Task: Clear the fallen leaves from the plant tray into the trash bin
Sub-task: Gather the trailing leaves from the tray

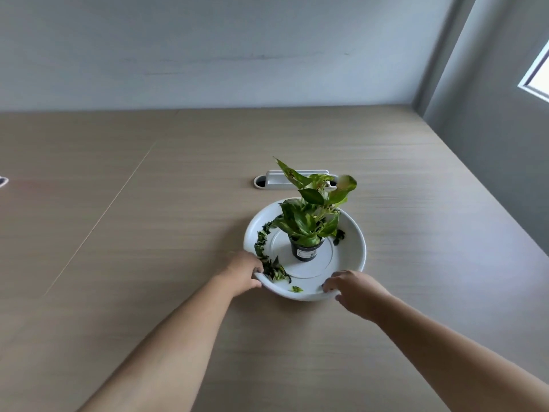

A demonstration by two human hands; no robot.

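Note:
A round white plant tray [355, 248] rests on the wooden table. In its middle stands a small black pot [306, 251] with a green leafy plant [312, 212]. Fallen leaves [263, 243] lie in a curved line along the tray's left inner wall, with a pile [276, 270] near the front left. One scrap [296, 289] lies at the front and a dark clump [339, 236] sits right of the pot. My left hand [242, 273] grips the tray's front-left rim. My right hand [353, 288] rests on the front-right rim, fingers curled over it. No trash bin is in view.
The wooden table [148, 233] spreads wide to the left and toward me. A white cable grommet box [279, 179] sits in the tabletop just behind the tray. A grey wall runs along the table's far edge, with a window [537, 75] on the right.

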